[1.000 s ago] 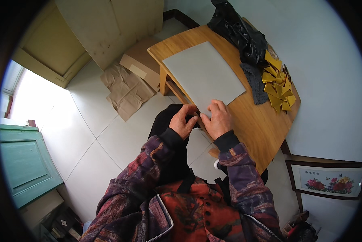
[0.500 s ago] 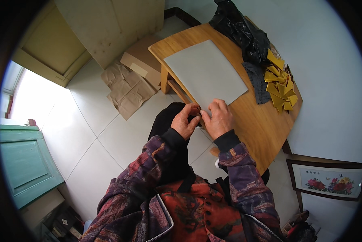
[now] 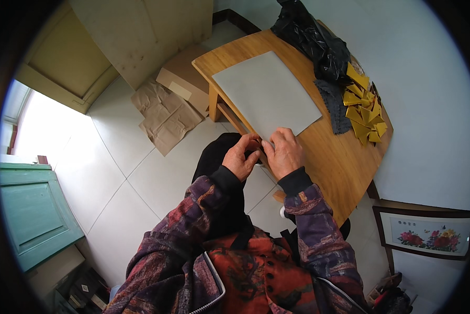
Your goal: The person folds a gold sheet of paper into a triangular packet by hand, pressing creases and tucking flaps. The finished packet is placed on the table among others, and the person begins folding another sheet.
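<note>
A smooth light-grey sheet or board [image 3: 269, 89] lies flat on the wooden table [image 3: 345, 167]. At its near end, by the table's left edge, my two hands are close together. My left hand [image 3: 241, 158] is just off the table edge, thumb and fingers bent toward each other in a pinch. My right hand [image 3: 286, 154] is over the sheet's near edge, fingers curled and thumb pointing at the left hand's fingertips. Whatever the fingertips hold is hidden or too small to make out.
Folded gold paper pieces [image 3: 366, 115] are piled at the table's right, beside a dark grey cloth [image 3: 333, 107] and a black plastic bag [image 3: 319, 44]. Brown paper [image 3: 167, 115] and a cardboard box [image 3: 185, 78] lie on the floor. A framed flower picture [image 3: 426, 233] is at right.
My right hand has shifted very slightly to the right, away from the left hand. My left hand and the sheet look the same.
</note>
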Motion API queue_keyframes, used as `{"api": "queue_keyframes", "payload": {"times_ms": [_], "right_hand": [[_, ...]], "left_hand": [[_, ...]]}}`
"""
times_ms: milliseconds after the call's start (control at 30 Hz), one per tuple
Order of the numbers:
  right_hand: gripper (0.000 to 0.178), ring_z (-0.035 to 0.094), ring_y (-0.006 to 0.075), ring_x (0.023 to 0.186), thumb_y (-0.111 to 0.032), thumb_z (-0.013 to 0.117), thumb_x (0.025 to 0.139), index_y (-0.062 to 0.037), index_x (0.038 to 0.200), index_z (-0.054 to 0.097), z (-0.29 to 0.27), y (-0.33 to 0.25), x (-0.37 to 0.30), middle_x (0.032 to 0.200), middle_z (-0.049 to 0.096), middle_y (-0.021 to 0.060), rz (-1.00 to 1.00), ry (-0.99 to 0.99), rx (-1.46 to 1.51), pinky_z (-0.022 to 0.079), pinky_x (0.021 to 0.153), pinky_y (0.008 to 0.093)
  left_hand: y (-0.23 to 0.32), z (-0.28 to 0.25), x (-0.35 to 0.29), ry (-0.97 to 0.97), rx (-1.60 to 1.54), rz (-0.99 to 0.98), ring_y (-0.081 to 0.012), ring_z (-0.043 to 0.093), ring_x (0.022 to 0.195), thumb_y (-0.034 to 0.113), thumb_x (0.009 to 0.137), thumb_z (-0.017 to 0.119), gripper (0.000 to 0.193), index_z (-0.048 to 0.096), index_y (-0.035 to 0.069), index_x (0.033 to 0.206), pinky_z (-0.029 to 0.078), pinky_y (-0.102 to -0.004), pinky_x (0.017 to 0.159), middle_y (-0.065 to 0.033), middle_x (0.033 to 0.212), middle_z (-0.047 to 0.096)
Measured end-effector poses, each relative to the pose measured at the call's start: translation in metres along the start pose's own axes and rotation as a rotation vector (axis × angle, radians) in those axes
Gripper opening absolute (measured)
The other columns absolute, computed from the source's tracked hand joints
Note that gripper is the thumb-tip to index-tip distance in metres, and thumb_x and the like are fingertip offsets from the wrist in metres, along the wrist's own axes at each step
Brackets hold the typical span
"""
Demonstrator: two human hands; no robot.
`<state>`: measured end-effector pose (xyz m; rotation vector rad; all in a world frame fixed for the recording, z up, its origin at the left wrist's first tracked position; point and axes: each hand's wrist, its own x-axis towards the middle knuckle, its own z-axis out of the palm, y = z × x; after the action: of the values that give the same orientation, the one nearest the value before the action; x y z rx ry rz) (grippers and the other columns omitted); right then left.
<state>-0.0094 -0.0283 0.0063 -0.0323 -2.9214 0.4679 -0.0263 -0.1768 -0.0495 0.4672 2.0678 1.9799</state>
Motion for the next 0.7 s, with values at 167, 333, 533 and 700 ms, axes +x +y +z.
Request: {"api": "queue_keyframes", "payload": {"times_ms": [167,333,533,700], "right_hand": [[0.018,0.059,0.0343,0.102,-0.020,0.069,0.084,-0.0044,0.091,0.063,-0.0013,0.0013,0.0010,0.112,0.059,0.0129,0.016,-0.012,0.020,0.052,0.079,0.0439],[0.016,0.059,0.0347,0.101,-0.020,0.067,0.085,-0.0055,0.091,0.063,-0.0032,0.0003,0.0018,0.111,0.059,0.0132,0.042,-0.031,0.030,0.052,0.079,0.0439],[0.014,0.060,0.0354,0.100,-0.017,0.067,0.085,-0.0052,0.090,0.063,-0.0024,-0.0022,0.0035,0.111,0.059,0.0145,0.060,-0.019,0.053,0.052,0.080,0.0447],[0.013,0.060,0.0355,0.100,-0.017,0.066,0.084,-0.0054,0.090,0.064,-0.0037,-0.0026,0.0041,0.112,0.059,0.0145,0.063,-0.017,0.058,0.051,0.080,0.0445]], "left_hand": [[-0.0012,0.0008,0.0014,-0.001,0.016,0.010,-0.0244,0.066,0.090,0.006,0.088,0.061,0.036,0.050,0.005,0.122,0.052,-0.0335,0.081,-0.0121,0.098,0.066],[-0.0046,0.0039,0.0034,0.004,0.005,0.002,-0.0242,0.066,0.088,0.005,0.088,0.061,0.036,0.050,0.004,0.122,0.052,-0.0339,0.079,-0.0113,0.094,0.067],[-0.0035,0.0069,0.0045,0.014,0.019,0.017,-0.0236,0.066,0.084,0.004,0.087,0.061,0.036,0.049,0.004,0.122,0.052,-0.0329,0.077,-0.0107,0.091,0.067],[-0.0034,0.0084,0.0049,0.009,-0.004,0.021,-0.0245,0.067,0.085,0.003,0.086,0.061,0.038,0.048,0.003,0.122,0.052,-0.0331,0.077,-0.0113,0.091,0.067]]}}
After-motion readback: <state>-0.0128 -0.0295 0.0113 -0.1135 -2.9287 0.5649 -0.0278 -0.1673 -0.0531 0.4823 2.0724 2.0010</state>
